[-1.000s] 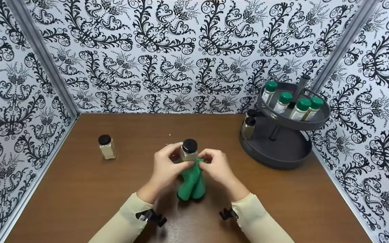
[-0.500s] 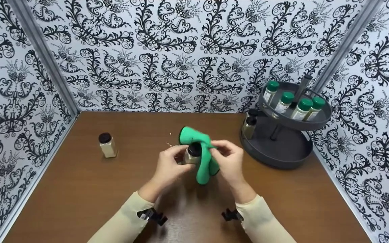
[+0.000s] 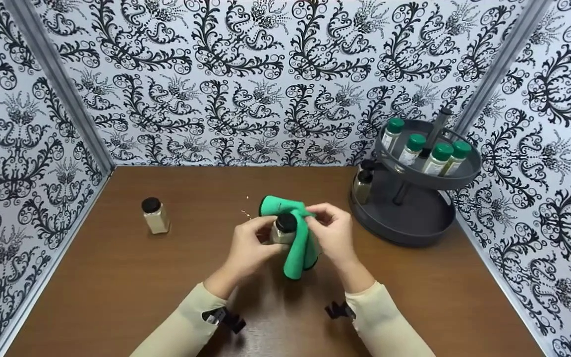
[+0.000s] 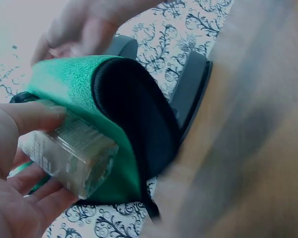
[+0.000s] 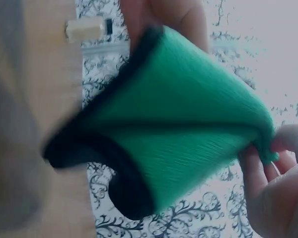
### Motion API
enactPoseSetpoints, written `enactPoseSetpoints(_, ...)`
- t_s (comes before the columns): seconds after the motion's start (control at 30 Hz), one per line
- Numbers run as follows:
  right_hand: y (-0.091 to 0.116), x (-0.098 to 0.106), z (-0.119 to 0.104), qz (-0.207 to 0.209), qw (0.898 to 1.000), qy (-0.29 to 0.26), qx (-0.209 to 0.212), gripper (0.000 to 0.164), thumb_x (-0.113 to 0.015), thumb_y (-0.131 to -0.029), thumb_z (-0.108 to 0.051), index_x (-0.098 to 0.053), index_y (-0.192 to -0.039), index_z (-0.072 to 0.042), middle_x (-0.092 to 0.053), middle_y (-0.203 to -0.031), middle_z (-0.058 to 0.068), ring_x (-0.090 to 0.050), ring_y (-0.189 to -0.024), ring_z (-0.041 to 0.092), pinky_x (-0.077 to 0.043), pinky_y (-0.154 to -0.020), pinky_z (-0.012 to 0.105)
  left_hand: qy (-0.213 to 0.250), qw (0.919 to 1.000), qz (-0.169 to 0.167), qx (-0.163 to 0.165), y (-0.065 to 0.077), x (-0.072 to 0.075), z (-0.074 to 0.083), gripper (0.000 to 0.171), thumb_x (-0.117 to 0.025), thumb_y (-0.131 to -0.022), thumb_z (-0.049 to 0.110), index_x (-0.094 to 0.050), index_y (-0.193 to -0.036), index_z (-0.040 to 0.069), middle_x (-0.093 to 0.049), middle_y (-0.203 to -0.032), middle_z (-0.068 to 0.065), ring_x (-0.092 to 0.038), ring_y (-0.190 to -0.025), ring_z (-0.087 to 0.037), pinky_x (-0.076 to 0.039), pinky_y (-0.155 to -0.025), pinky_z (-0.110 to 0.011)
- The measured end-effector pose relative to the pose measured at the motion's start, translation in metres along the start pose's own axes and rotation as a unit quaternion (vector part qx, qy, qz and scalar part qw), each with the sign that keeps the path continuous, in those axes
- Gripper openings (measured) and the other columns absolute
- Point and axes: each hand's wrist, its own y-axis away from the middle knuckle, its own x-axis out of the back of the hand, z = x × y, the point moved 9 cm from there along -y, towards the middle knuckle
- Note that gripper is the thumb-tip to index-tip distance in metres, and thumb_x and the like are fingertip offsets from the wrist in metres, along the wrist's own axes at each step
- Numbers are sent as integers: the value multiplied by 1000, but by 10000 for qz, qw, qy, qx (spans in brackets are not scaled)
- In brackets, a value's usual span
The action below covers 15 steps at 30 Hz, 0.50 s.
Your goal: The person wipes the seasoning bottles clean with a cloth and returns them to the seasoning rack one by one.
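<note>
My left hand [image 3: 251, 248] grips a small clear jar [image 3: 281, 236] with a black lid, thumb and fingers on either side of it. In the left wrist view the jar [image 4: 72, 153] looks square-sided, with print on it and pale contents. A green cloth [image 3: 294, 260] with black edging drapes against the jar's right side. The right hand [image 3: 334, 233] pinches a gathered part of that cloth between thumb and fingers. Seen from the right wrist, the cloth [image 5: 198, 89] hangs spread out in folds and hides the jar.
Another black-lidded jar [image 3: 156, 218] stands at the left of the brown table [image 3: 206, 193]. At the right is a dark two-tier rack [image 3: 404, 238]; several green-capped jars [image 3: 412, 151] stand on top, two black-lidded jars [image 3: 363, 188] below. Small pale crumbs [image 3: 247, 214] lie behind the left hand.
The cloth has swung up from in front of the jar to its right and far side, carried by the right hand. The left hand keeps its grip; the jar now sits slightly lower in the head view.
</note>
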Motion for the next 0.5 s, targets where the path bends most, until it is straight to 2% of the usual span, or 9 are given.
enactPoseSetpoints(0.13, 2, -11, 14, -520, 9970, 463, -343, 14, -73, -84, 11, -80, -95, 5, -78, -91, 15, -67, -77, 8, -57, -70, 20, 296, 9993, 109, -183, 0, 5, 9, 51, -93, -73, 6, -78, -122, 16, -79, -107, -4, -74, -92, -16, -64, -78, -30)
enactPoseSetpoints(0.27, 4, -21, 25, -907, 9876, 1181, -501, 16, -75, -83, 9, -81, -93, -2, -79, -91, 14, -67, -77, 8, -56, -72, 20, 425, 9979, 369, -327, 1, 14, 13, 52, -96, -74, 8, -78, -122, 18, -78, -107, -1, -74, -93, -16, -64, -80, -30)
enactPoseSetpoints(0.4, 5, -27, 34, -1099, 9798, 1540, -653, 16, -75, -83, 8, -81, -92, -3, -79, -90, 13, -63, -74, 8, -53, -69, 21, 536, 9966, 530, -320, 2, 19, 14, 52, -97, -75, 11, -78, -123, 19, -77, -109, 0, -72, -96, -17, -65, -86, -32)
enactPoseSetpoints(0.5, 5, -28, 37, -1085, 9795, 1535, -717, 14, -74, -84, 8, -80, -93, -2, -79, -90, 13, -64, -74, 9, -53, -69, 21, 558, 9962, 600, -310, 2, 21, 13, 53, -97, -75, 12, -78, -124, 19, -76, -109, -1, -72, -96, -17, -65, -87, -33)
